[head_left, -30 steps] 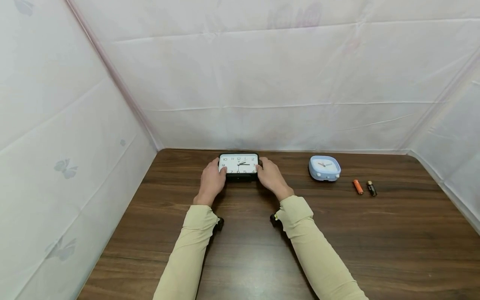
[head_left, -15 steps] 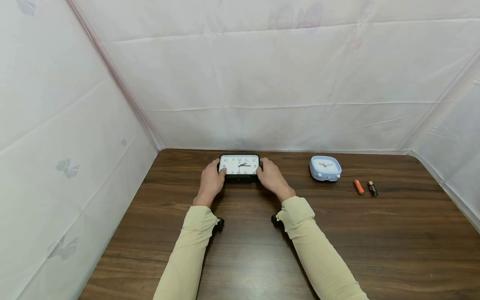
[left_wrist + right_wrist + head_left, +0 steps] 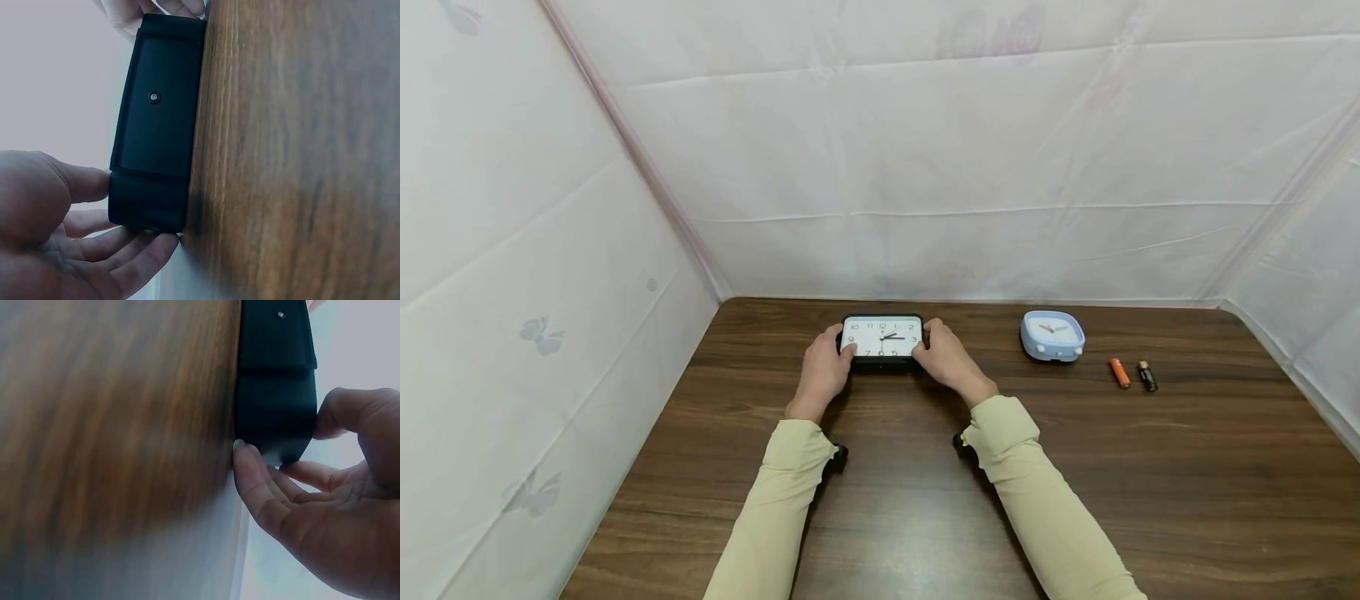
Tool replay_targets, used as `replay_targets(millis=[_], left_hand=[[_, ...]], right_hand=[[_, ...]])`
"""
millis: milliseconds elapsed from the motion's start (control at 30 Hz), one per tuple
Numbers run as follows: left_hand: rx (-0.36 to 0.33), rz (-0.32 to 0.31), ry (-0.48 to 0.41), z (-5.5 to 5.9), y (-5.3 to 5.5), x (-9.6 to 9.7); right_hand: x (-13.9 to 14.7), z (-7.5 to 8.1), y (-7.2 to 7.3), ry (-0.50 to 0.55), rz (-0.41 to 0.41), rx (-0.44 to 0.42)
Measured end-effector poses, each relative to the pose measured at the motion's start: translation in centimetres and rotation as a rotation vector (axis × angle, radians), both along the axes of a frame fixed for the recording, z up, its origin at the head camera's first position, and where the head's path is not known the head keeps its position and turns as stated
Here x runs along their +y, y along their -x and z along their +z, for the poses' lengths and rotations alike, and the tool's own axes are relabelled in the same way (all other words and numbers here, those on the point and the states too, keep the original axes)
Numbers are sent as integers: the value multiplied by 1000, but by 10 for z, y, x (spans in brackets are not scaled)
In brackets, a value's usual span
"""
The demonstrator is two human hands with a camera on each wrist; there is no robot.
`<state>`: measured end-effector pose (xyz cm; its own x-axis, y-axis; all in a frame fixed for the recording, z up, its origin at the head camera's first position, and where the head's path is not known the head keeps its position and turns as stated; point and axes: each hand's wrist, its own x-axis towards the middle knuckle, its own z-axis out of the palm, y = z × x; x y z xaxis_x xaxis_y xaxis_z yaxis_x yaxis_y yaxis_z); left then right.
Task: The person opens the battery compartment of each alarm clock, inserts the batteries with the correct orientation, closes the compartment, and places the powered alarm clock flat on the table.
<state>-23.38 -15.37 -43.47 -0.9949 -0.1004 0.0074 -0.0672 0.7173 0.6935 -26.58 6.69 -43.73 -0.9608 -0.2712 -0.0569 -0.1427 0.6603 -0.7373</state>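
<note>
A black rectangular clock [image 3: 882,337] with a white dial lies face up near the table's far edge. My left hand [image 3: 824,369] grips its left end, thumb at the front rim and fingers round the side. On the opposite end, my right hand [image 3: 951,360] holds it the same way. The left wrist view shows the clock's black lower side [image 3: 159,106] with a small screw, close against the wood. In the right wrist view, fingertips [image 3: 249,464] touch the clock's end beside the tabletop. The clock's underside is hidden.
To the right sits a light blue alarm clock [image 3: 1052,336], face tilted up. Beyond it lie an orange battery [image 3: 1119,372] and a black battery [image 3: 1147,376], side by side. White fabric walls [image 3: 880,167] enclose the brown wooden table [image 3: 895,500] at the back and sides.
The black clock has shifted slightly toward me, with both hands still gripping its ends. The blue clock and the batteries stay in place on the table.
</note>
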Motion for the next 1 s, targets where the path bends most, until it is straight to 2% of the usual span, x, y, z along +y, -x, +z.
replay_targets(millis=[400, 733, 1000], left_hand=[[13, -14, 6, -1, -16, 9], [3, -33, 8, -2, -26, 14], [23, -46, 36, -2, -38, 19]], right_hand=[[13, -2, -9, 46, -8, -57], [21, 2, -20, 4, 52, -77], [30, 1, -28, -6, 73, -81]])
